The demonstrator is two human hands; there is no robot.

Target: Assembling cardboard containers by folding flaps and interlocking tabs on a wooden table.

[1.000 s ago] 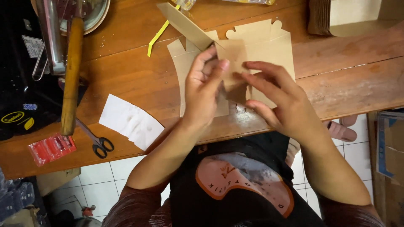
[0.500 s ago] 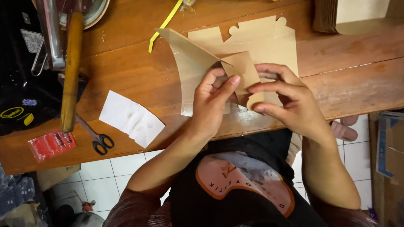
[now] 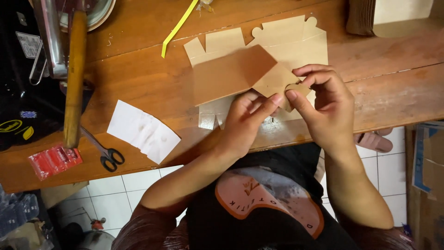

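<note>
Person is wearing a black T-shirt [image 3: 273, 217] bearing a pinkish, melting-clock-shaped print (lettering along its rim); dark reddish patterned fabric is covering the legs; forearms bare.

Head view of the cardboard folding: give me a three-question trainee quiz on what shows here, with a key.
1. True or false: both the left hand and the right hand grip the brown cardboard cut-out.
2. Which thing lies nearest the scissors? A) the white paper sheet B) the yellow strip C) the red packet
3. Fill in: the cut-out lies on a ____ table.

Key
1. True: fingers of both hands pinch a folded flap of it.
2. A: the sheet lies right beside the scissors' handles.
3. Wooden.
</note>
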